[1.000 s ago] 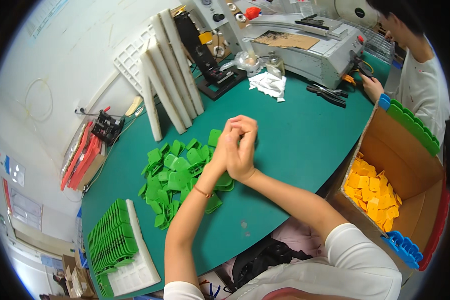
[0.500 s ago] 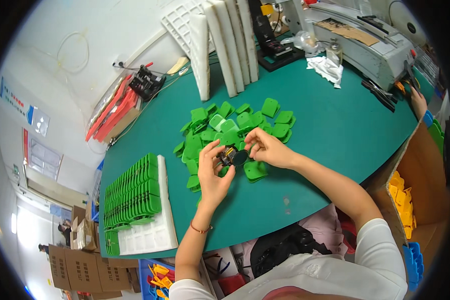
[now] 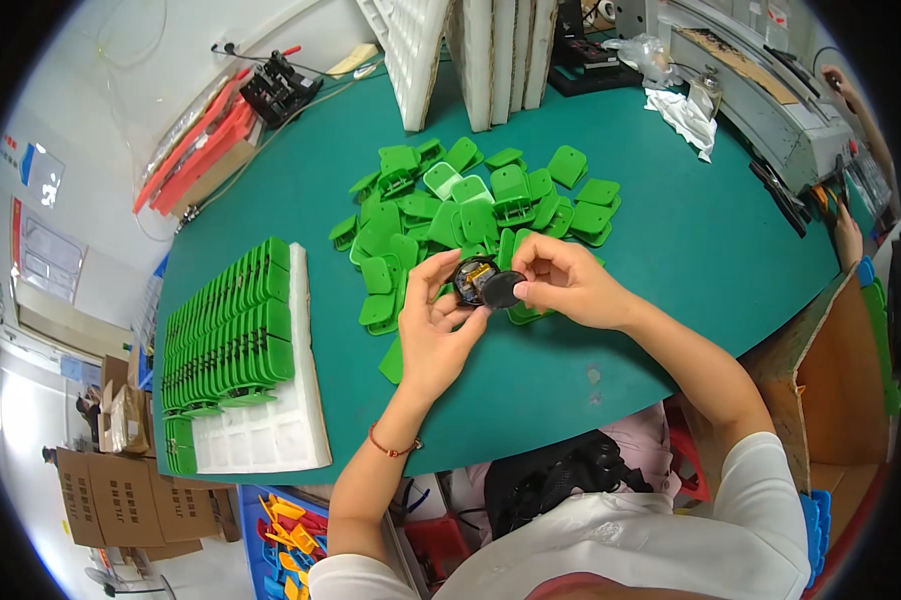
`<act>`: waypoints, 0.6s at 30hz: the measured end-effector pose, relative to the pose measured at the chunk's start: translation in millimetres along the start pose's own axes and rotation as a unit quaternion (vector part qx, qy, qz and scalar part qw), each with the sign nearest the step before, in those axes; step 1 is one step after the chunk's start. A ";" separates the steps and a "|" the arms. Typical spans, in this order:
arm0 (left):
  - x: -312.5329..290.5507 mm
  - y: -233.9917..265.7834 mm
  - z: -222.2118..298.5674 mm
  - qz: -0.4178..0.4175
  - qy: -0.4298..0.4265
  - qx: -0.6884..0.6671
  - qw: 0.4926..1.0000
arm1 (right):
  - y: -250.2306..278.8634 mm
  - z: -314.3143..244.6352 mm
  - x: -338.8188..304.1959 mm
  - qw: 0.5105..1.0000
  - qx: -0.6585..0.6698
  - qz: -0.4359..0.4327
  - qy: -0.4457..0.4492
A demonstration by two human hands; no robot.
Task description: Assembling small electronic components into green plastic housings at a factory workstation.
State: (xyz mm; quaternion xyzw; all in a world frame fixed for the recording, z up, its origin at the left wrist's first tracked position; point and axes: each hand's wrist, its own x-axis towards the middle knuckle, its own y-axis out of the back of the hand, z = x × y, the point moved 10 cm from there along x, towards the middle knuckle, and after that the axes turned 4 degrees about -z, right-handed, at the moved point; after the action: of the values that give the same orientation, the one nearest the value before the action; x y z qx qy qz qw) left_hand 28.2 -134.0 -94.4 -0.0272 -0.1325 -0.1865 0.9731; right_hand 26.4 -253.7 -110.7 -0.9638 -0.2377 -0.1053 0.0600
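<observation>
Between the fingers and thumb of my left hand (image 3: 435,335) is a small round black housing (image 3: 470,268), its open face showing a gold-coloured part inside. A flat black disc (image 3: 504,290) overlaps the housing's right side, and my right hand (image 3: 575,288) pinches the disc's right edge. Whether the disc is joined to the housing, I cannot tell. Just beyond my hands lies a loose heap of green plastic clips (image 3: 460,220). More green clips (image 3: 235,335) stand in packed rows in a white foam tray (image 3: 310,400) to the left.
White foam trays (image 3: 490,70) stand on edge at the back of the green table (image 3: 660,220). A grey machine (image 3: 770,110), black tools (image 3: 780,198) and a crumpled white cloth (image 3: 682,118) are at back right. Boxes flank the table, and another person's hand (image 3: 847,235) shows far right.
My head view has shifted, so the table sits differently in it. My right fingers have closed on the disc's edge, and more of the housing's inside shows.
</observation>
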 end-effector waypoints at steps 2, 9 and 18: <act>0.0 -1.3 -6.4 -0.009 0.011 -0.013 1.000 | 2.1 1.0 -0.5 1.000 -0.005 0.005 -0.003; -2.3 -11.2 -9.6 -0.041 0.030 -0.077 0.996 | 6.2 2.7 -1.2 0.995 0.093 0.036 -0.028; -1.3 -14.5 -20.6 -0.058 0.077 -0.215 0.972 | 14.3 9.8 -3.2 0.991 0.104 0.076 -0.036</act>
State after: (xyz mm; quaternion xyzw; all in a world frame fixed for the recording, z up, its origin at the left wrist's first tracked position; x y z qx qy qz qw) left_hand 26.8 -149.1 -114.5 -0.2137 -0.0156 -0.2680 0.9393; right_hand 32.1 -266.1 -121.9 -0.9708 -0.1751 -0.0401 0.1588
